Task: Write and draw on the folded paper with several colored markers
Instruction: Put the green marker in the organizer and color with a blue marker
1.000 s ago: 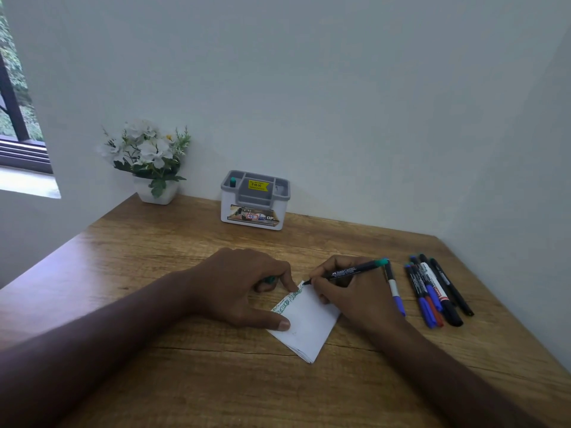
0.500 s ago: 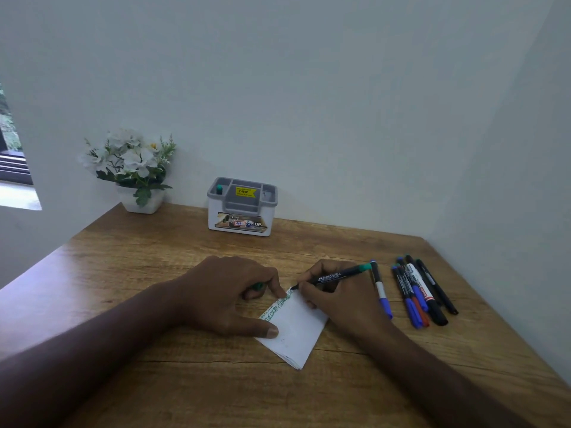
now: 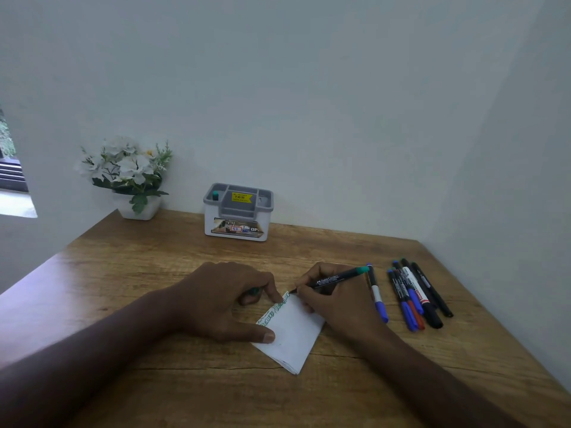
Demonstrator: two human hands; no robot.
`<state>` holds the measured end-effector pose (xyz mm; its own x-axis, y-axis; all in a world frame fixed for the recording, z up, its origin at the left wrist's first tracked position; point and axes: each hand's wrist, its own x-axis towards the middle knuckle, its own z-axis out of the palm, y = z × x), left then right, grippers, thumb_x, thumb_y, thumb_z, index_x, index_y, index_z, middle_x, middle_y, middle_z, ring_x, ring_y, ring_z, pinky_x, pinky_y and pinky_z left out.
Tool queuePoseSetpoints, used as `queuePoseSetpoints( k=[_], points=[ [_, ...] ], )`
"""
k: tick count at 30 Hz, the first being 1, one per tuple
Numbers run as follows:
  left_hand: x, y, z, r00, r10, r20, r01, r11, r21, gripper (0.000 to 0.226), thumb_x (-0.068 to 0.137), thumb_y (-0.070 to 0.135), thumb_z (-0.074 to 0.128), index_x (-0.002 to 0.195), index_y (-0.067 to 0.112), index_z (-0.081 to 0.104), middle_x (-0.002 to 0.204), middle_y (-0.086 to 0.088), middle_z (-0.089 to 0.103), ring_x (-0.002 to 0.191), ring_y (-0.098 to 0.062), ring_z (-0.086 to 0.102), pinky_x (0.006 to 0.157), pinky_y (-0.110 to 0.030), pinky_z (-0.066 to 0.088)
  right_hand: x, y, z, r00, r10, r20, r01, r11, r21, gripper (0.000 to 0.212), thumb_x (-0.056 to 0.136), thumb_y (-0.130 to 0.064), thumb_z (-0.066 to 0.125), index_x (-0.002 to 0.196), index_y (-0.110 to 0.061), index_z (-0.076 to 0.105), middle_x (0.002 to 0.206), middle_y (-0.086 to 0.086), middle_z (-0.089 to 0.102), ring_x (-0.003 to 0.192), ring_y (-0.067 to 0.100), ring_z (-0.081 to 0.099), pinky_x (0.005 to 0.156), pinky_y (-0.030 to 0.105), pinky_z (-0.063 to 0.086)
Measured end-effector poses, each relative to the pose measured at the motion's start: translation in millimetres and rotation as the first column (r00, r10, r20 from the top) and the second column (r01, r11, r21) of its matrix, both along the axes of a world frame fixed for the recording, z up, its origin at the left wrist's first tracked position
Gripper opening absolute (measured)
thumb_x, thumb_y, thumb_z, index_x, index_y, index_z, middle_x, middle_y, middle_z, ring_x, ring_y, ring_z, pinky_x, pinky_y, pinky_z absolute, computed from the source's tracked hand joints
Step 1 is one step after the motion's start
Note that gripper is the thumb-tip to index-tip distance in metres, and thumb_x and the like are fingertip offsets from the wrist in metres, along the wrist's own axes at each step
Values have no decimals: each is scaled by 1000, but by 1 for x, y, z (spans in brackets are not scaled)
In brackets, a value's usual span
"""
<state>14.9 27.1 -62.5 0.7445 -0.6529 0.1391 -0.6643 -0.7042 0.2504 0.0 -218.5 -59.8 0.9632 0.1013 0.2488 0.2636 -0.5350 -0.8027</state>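
Right hand point(image 3: 336, 301) gripping green-capped marker point(image 3: 332, 279), tip on folded paper point(image 3: 292, 332); left hand point(image 3: 222, 301) pinning paper, clutching green cap point(image 3: 254, 291).

the green marker point(image 3: 335, 278) gripped by the right hand point(image 3: 336, 299) has been moved up along the paper's point(image 3: 292, 333) far left edge; its tip is now at the top corner, just beside the left hand's point(image 3: 222, 299) forefinger. the green scribble along that edge has been extended approx. to the corner. the camera view has been shifted slightly.
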Motion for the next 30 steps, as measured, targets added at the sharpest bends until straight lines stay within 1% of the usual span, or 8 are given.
queuePoseSetpoints(
  k=[4, 9, 15, 18, 20, 23, 26, 30],
  points=[
    [7, 1, -4, 996, 91, -19, -93, 976, -195, 57, 79, 83, 61, 127, 54, 51, 102, 16, 63, 94, -6, 60, 79, -37, 54, -1, -3, 8, 988, -93, 127, 62, 973, 224, 14, 86, -8, 79, 86, -22, 76, 87, -7, 79, 84, 9, 75, 77, 27, 64],
    [12, 1, -8, 987, 160, 6, -144, 903, -405, 28, 105, 22, 58, 128, 36, 52, 104, 23, 56, 97, 8, 54, 76, -14, 41, -4, -6, 8, 991, -70, 115, 30, 948, 316, 17, 87, 1, 76, 87, -16, 79, 88, 0, 80, 88, 16, 77, 84, 36, 65],
    [19, 0, -11, 981, 147, 126, -90, 924, -372, 25, 109, 24, 47, 129, 25, 61, 111, 20, 52, 103, 7, 51, 79, -8, 37, -10, -7, 15, 998, -33, 62, -3, 863, 506, 45, 96, 8, 53, 79, -21, 83, 87, 4, 82, 84, 18, 79, 79, 30, 66],
    [20, -2, -11, 978, 133, 163, -64, 925, -374, 32, 106, 22, 56, 137, 30, 61, 114, 10, 50, 103, 2, 49, 79, -7, 36, -11, -8, 16, 998, -37, 43, 10, 865, 502, 29, 96, 3, 61, 86, -17, 80, 82, -2, 82, 81, 14, 79, 75, 23, 65],
    [20, -2, -11, 971, 141, 194, -57, 921, -385, 37, 102, 22, 63, 138, 29, 63, 113, 7, 49, 102, -3, 49, 80, -8, 36, -8, -8, 13, 998, -29, 55, -3, 864, 503, 13, 93, -2, 70, 95, -12, 79, 86, 2, 82, 85, 20, 80, 78, 30, 65],
    [19, -1, -11, 966, 147, 214, -46, 907, -418, 46, 98, 19, 70, 142, 32, 63, 108, 11, 51, 102, 2, 50, 79, -4, 36, -6, -7, 9, 998, -17, 57, -14, 858, 513, 14, 87, -1, 77, 97, -12, 80, 92, 5, 82, 87, 21, 80, 81, 32, 64],
    [19, 0, -9, 955, 140, 260, -9, 894, -448, 42, 95, 19, 74, 135, 32, 69, 106, 14, 58, 97, 1, 55, 77, -9, 42, -5, -7, 8, 999, 22, 42, -41, 846, 532, 17, 93, 6, 67, 96, -6, 79, 91, 7, 82, 86, 23, 80, 77, 27, 64],
    [18, 0, -9, 942, 131, 308, 13, 906, -424, 32, 92, 24, 77, 123, 29, 73, 107, 12, 66, 92, -3, 62, 75, -21, 55, -3, -7, 6, 999, 42, 31, -52, 842, 536, 19, 96, 7, 62, 98, 0, 79, 95, 13, 82, 88, 30, 80, 86, 43, 64]
  ],
)
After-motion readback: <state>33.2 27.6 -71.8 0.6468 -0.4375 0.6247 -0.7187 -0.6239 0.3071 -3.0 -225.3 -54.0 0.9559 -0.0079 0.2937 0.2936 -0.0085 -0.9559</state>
